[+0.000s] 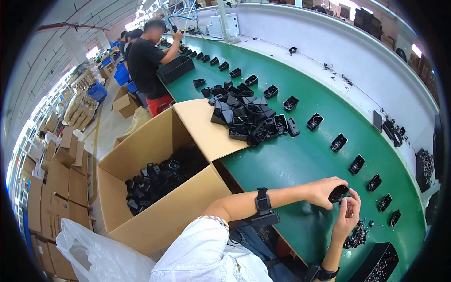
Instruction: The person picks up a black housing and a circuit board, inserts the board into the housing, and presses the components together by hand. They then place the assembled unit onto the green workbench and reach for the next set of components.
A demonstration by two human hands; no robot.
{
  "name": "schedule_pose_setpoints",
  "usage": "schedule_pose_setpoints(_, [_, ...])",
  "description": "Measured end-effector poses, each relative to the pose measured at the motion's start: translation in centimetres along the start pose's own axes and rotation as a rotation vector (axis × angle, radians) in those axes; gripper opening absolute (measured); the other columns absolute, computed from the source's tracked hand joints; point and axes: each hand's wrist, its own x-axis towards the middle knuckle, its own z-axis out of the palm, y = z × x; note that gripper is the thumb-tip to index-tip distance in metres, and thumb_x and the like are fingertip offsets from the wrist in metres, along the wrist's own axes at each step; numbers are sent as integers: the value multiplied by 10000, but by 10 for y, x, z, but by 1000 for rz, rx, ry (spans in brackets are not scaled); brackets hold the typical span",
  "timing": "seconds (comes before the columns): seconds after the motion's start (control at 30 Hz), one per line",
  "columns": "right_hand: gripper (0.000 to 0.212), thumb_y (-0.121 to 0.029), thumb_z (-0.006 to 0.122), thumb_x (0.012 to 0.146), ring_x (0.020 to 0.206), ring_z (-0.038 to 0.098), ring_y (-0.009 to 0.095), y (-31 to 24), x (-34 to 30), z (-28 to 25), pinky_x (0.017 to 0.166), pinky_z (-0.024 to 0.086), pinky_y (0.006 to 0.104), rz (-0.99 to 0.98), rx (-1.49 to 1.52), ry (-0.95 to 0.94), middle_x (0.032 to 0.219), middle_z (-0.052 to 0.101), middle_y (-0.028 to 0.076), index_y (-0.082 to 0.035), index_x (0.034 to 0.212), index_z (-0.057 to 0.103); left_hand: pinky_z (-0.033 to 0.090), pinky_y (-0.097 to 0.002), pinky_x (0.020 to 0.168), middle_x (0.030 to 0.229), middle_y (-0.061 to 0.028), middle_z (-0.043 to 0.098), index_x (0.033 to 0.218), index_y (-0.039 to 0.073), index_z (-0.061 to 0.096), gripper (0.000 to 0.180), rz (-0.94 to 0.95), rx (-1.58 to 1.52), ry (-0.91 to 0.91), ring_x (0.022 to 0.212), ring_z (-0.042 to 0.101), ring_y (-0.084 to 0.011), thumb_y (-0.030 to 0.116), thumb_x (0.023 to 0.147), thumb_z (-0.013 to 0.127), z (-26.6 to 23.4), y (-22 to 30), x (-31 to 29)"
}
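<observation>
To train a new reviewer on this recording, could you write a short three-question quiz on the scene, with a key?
1. The person's left hand holds: A) a phone; B) a black housing; C) a plastic bag.
2. True or false: the open cardboard box has black parts in it.
3. What colour is the worktop beneath the person's right hand?

Key:
1. B
2. True
3. Green

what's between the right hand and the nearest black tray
In the head view, a heap of small wired parts lies on the green tabletop between the right hand and nearest black tray.
</observation>
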Motion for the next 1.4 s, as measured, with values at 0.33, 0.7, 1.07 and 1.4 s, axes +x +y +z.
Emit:
schedule_pose_setpoints(0.33, [59,-84,750,900,846,671,192,-10,8,-10,726,538,307,-113,-399,-7,918,710,106,-26,911,760,497,-451,998,1245,-184,602,1311,60,594,769,292,268,114,1163,572,-389,285,647,912,0,-16,18])
schedule_pose_setpoints(0.7, [138,-131,741,888,803,683,299,16,4,-4,721,545,402,-130,-177,72,878,672,121,-9,932,692,471,-413,1037,1293,-161,563,1328,16,557,784,138,82,189,1205,575,-337,84,626,900,20,-14,4])
schedule_pose_setpoints(1.07, [131,8,787,840,808,694,196,6,8,-12,658,566,306,-132,-369,-7,934,705,91,-17,962,745,494,-410,1063,1338,-145,629,1481,57,434,922,136,-114,203,1250,617,-313,43,678,888,20,-23,10])
schedule_pose_setpoints(1.4, [190,11,830,786,743,670,204,7,8,-1,637,539,315,-319,-506,19,921,671,82,-42,950,749,506,-412,1038,1338,-175,587,1407,34,505,838,128,-34,158,1228,610,-347,-4,643,849,11,-24,5])
